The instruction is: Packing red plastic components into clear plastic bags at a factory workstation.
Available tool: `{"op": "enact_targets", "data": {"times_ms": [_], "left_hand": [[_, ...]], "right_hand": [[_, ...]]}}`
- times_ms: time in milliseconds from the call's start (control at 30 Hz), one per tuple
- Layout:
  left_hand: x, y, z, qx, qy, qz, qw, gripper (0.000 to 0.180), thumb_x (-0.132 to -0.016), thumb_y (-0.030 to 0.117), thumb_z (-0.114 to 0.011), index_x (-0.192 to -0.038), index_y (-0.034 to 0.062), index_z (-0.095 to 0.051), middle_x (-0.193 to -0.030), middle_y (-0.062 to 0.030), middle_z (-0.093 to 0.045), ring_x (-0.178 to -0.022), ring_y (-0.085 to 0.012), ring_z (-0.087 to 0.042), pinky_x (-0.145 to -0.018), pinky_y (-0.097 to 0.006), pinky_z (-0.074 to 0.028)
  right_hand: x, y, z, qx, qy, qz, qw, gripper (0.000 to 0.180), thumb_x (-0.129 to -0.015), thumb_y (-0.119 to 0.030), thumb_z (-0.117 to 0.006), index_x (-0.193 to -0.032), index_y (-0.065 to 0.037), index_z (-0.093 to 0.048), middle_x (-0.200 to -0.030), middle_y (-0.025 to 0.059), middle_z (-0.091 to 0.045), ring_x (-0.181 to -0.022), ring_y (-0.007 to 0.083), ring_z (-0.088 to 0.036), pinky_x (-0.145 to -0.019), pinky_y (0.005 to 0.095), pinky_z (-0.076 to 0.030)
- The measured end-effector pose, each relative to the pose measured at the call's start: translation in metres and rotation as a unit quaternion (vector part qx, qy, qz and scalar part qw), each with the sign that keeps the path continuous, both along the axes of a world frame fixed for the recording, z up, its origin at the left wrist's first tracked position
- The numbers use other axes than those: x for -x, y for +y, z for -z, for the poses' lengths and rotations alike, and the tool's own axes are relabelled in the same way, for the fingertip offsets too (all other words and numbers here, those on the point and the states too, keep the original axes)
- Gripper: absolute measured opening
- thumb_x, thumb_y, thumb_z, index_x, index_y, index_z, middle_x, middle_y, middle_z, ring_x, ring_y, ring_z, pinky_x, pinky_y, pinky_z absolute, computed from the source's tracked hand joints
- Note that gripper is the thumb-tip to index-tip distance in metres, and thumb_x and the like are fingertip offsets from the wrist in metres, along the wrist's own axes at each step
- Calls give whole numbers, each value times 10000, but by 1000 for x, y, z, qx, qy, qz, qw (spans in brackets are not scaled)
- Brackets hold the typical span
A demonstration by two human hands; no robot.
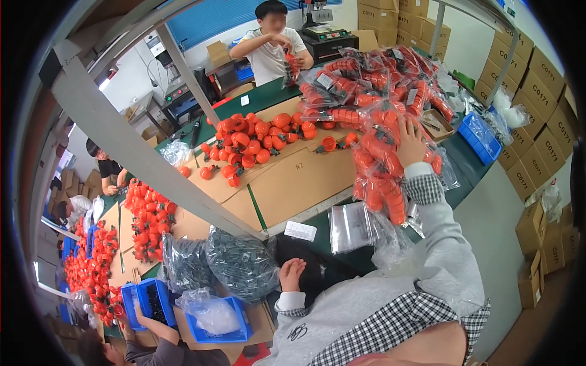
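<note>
On the green worktable (268, 96) lie bagged red cups (383, 154); the right hand (411, 141) spreads over them, grip unclear; left of them, the left hand (292, 276) curls, empty.

Lit brightly and fairly evenly, with a cool white cast. Glints off the crinkled clear plastic bags of red round cups (381, 149) and shines silvery off the flat stack of transparent plastic sleeves (351, 229). Dotted with small highlights on the loose glossy red plastic cups (250, 143); shaded softly beneath them on the flat brown cardboard sheets (305, 177). Warped strongly toward the rim, skewing the stacked brown cardboard boxes (540, 91), and cut off by black curved corners. Blurred over the face of the white-shirted co-worker (265, 64); otherwise mostly crisp, softer at far left.
</note>
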State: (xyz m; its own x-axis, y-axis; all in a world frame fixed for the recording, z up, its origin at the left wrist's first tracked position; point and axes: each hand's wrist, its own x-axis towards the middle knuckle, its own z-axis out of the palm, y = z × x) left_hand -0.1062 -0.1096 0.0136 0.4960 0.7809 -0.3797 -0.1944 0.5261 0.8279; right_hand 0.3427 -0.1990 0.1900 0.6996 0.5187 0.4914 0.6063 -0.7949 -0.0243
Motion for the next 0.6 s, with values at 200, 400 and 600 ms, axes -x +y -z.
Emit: {"op": "enact_targets", "data": {"times_ms": [200, 400, 600], "left_hand": [[5, -2, 9, -13, 1, -5, 1000, 143, -899, 82, -485, -987, -10, -550, -936, -130, -613, -847, -208, -617, -757, -267, -505], [5, -3, 9, -46, -7, 5, 999, 140, -909, 80, -465, -986, -9, -542, -938, -124, -608, -852, -203, -616, -769, -274, -503], [3, -2, 15, -62, 4, -4, 998, 133, -915, 82, -455, -976, -3, -537, -929, -110, -605, -839, -193, -616, -770, -277, -503]], "right_hand": [[-17, 29, 20, 161, 115, 78, 977, 853, -697, -356, -696, -1384, -210, -213, -1405, 73, -301, -1230, 384, -344, -969, 527, -320], [-19, 35, -1, 211, 173, 89, 958, 908, -686, -423, -699, -1396, -207, -176, -1403, 104, -299, -1242, 387, -329, -987, 529, -287], [44, 61, 23, -80, 125, -239, 960, 517, -730, -266, -634, -1194, -104, -470, -1134, 164, -534, -1025, 336, -523, -851, 412, -436]]}}
